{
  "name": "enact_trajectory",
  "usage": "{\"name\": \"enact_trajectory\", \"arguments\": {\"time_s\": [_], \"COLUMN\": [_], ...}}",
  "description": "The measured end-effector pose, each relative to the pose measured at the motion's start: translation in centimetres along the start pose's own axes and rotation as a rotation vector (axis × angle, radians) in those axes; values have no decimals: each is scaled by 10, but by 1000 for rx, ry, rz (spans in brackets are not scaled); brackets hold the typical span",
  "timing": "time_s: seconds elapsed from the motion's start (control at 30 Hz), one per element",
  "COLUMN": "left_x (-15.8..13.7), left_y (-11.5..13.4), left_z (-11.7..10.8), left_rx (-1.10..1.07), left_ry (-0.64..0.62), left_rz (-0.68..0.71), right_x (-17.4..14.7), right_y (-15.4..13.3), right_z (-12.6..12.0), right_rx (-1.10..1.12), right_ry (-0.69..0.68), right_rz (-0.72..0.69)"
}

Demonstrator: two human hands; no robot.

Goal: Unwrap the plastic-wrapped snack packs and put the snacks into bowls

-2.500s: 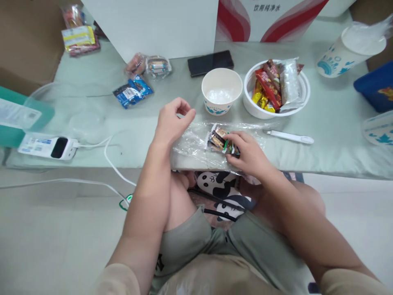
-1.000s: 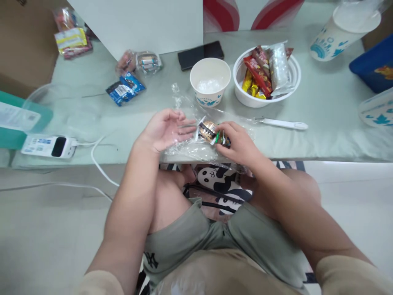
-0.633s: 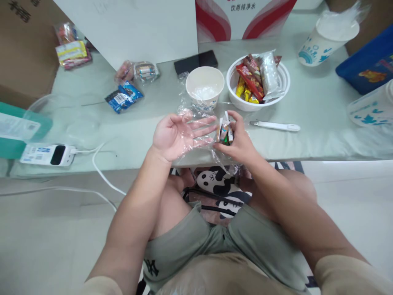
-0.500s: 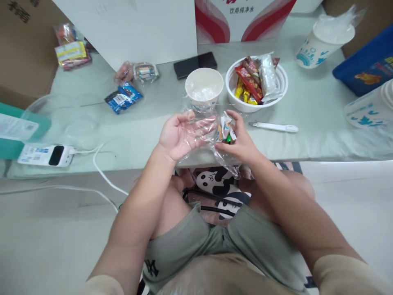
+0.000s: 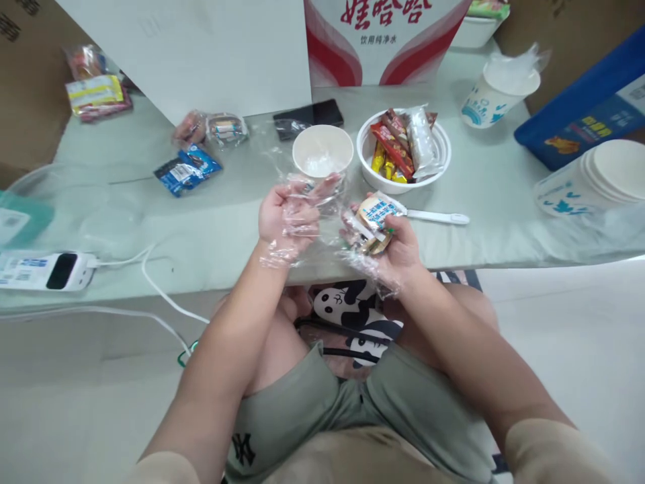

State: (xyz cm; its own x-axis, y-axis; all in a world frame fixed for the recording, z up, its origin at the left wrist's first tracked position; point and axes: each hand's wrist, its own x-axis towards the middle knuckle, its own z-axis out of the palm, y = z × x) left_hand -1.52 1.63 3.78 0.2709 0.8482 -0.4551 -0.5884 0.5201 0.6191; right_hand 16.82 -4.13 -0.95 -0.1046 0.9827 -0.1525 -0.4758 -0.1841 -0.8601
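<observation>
My left hand [image 5: 291,218] is just in front of a white paper cup [image 5: 323,149], its fingers partly curled in a thin clear plastic bag [image 5: 280,252] that wraps over them. My right hand [image 5: 398,252], palm turned up, holds several small wrapped snack packets [image 5: 379,214]; the top one is pale with blue lettering. Crumpled clear film hangs about this hand as well. A white-handled knife-like tool [image 5: 438,216] lies behind the right hand, its near end hidden by the packets. To the right of the cup stands a white bowl [image 5: 443,171] of snack bars.
A black phone [image 5: 322,114] lies behind the cup. Blue packets [image 5: 187,169] and other wrapped snacks are at the left. A white power bank [image 5: 48,270] with a cable sits at the left edge. Stacked paper cups [image 5: 589,178] and a blue bag [image 5: 579,114] are at the right.
My right hand has turned palm up, showing the packets in it. My left hand's spread fingers have curled in the clear bag. The view has shifted slightly.
</observation>
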Motion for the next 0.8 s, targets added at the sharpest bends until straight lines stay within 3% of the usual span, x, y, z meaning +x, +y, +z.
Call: {"name": "enact_trajectory", "arguments": {"time_s": [0.2, 0.37, 0.43, 0.6, 0.7, 0.8], "left_x": [-5, -5, -3, 2, 2, 0], "left_y": [20, 23, 22, 25, 27, 27], "left_z": [-21, -19, -16, -11, -11, -13], "left_rx": [-103, -169, -166, -196, -211, -210], "left_ry": [36, -9, -15, -45, -62, -63], "left_rz": [98, 22, -6, -38, -44, -44], "right_x": [-10, 21, 49, 109, 131, 154], "right_y": [-32, -87, -109, -143, -148, -147], "right_z": [-22, -32, -28, -9, -5, -13], "right_rx": [-297, -499, -638, -885, -940, -1015], "right_ry": [-3, 284, 352, 460, 318, 233], "right_rz": [-253, -265, -211, 198, 366, 361]}}
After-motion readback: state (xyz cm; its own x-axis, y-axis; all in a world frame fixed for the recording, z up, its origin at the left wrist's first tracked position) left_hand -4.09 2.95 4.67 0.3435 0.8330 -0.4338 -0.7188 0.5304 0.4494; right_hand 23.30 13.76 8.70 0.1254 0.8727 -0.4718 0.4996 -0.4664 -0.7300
